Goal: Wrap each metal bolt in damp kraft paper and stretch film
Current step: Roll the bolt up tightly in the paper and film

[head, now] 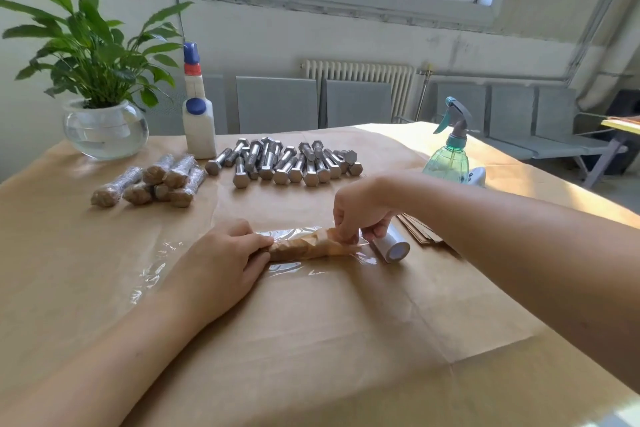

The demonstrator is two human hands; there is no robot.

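Bolt wrapped in crumpled brown kraft paper (304,248) lies mid-counter w/ long axis running left-right, roughly parallel to the near edge, right end tapering to a twisted point; head end hidden under the left hand. It sits on a sheet of clear stretch film (304,267) spread flat on the kraft-covered counter (311,340). Left hand (225,253) has its grip curled round the left end of the paper bundle. Right hand (360,215) pinches the paper/film at the right end w/ fingertips. White stretch-film roll (391,246) lies just beside the right end, touching the right fingers, core end facing the near right. Stack of cut kraft sheets (419,232) behind the roll, toward the right edge. Pile of bare steel hex bolts (284,163) toward the far edge, heads mostly facing near. Finished film-wrapped bolts (152,180) far left. Teal spray bottle (450,146) far right; white bottle w/ blue cap (199,121) and potted plant in glass bowl (104,128) at far left corner.
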